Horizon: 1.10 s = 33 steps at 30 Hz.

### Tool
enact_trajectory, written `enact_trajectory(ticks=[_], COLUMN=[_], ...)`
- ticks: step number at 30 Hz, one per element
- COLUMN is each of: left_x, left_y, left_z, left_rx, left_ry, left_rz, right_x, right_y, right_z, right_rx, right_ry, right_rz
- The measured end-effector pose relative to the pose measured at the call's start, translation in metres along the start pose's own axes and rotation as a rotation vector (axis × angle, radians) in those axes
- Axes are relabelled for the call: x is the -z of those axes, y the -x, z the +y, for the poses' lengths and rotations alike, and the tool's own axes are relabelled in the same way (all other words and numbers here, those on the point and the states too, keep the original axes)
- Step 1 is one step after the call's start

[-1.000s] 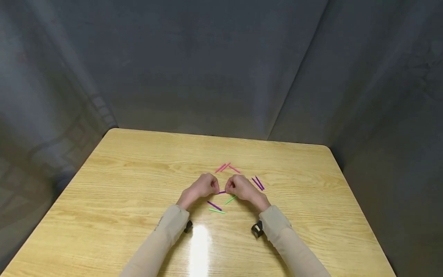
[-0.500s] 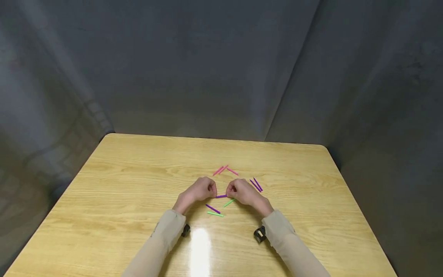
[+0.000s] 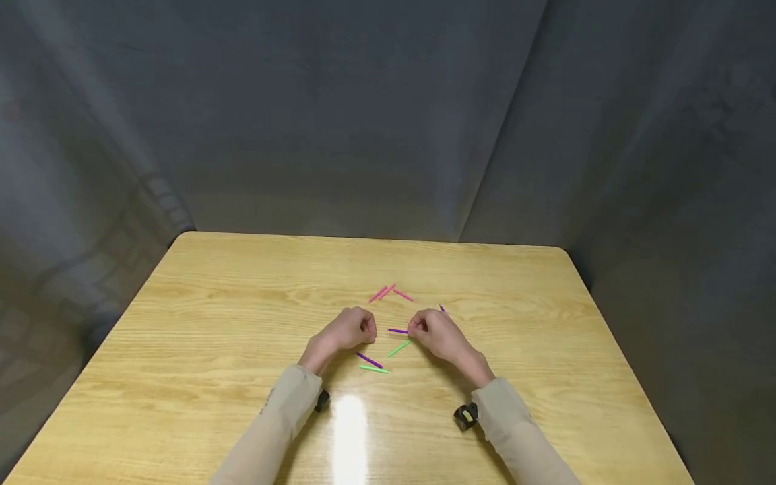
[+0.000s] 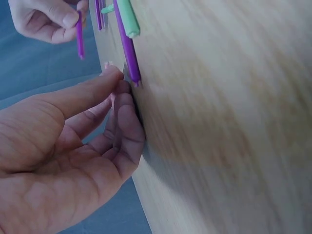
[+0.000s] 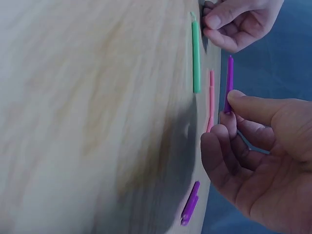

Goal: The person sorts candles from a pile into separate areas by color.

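Note:
My right hand pinches one end of a thin purple candle between thumb and fingertip. The candle's free end points left in the head view. Across from it, my left hand holds nothing, its fingers curled and thumb tip meeting fingertips low over the table. A second purple candle lies on the wood close to the left fingertips, beside a green candle. Another green candle lies between the hands. In the right wrist view, more purple candles lie below the right hand, which mostly hides them in the head view.
Several pink candles lie beyond the hands on the wooden table. Dark curtains hang behind the table and at its sides. A bright reflection shows on the wood nearer the body.
Earlier both hands held the purple candle's two ends. The left hand has let go, and the right hand has moved right with the candle, covering most of the purple candles there.

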<state>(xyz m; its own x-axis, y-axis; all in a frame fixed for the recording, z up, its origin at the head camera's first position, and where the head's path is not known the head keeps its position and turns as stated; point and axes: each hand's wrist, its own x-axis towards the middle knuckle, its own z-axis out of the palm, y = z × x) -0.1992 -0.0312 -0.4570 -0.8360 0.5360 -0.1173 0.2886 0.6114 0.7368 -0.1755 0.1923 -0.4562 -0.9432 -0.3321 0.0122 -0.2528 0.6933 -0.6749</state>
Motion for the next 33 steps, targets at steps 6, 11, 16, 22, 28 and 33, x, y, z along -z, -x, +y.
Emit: enact_trajectory(ticks=[6,11,16,22,28,33], left_x=[0.001,0.0,-0.001,0.0,-0.006,-0.006], left_y=[0.001,0.004,0.004,0.01,0.017,0.019], left_z=[0.0,0.001,-0.005,0.004,0.01,0.014], left_rx=[0.005,0.013,-0.068,-0.026,0.003,0.015], left_ry=[0.021,0.046,0.047,0.011,-0.074,-0.096], left_rz=[-0.014,-0.033,-0.043,-0.059,-0.023,0.017], right_x=[0.003,0.007,0.01,0.017,0.024,0.03], right_y=[0.005,0.011,0.014,0.018,0.022,0.023], right_z=[0.005,0.008,0.014,0.02,0.027,0.033], right_rx=[-0.061,-0.123,-0.143,-0.191,-0.261,-0.273], right_ry=[0.017,0.001,0.012,0.028,0.023,0.029], right_rz=[0.04,0.06,0.114,0.185,0.211,0.251])
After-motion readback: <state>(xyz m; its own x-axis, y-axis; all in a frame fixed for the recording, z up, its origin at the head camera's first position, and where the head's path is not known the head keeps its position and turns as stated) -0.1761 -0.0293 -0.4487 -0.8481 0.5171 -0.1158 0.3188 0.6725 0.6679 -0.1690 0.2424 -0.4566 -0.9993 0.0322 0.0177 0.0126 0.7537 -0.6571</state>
